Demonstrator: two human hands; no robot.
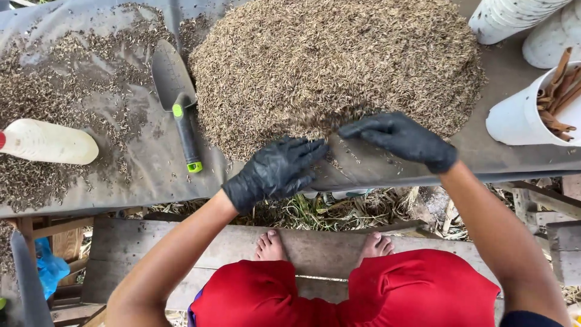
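— At the near edge of the heap of husks (339, 66), middle of the frame, what are the two hands doing?

— Both wear black gloves. The left hand (275, 171) lies palm down on the grey sheet (127, 121), fingers stretched and slightly apart, the tips pointing up and right toward the foot of the heap. It grips nothing. The right hand (399, 138) comes in from the lower right, wrist bent, fingers drawn close together and pointing left, their tips touching the loose husks at the heap's lower edge.

— Is the right hand pinching anything?

— I cannot tell; the fingertips blur into the husks, and the thumb is hidden under the palm.

— And the arms?

— Both forearms are bare, rising from the bottom corners and converging on the table edge. The right one is cut off at the lower right of the frame.

— What else lies around?

— A trowel (177, 100) with a green-tipped handle rests just left of the heap, blade toward the top. A white bottle (48, 142) lies at the left edge, partly out of frame. At the right, a white bucket (520, 118) holds brown bark sticks (560, 94), and more white tubs (514, 18) are cropped by the upper right corner.

— Below the table?

— Red shorts (351, 293) and bare feet on a wooden plank (151, 242); the ground litter behind is hard to make out
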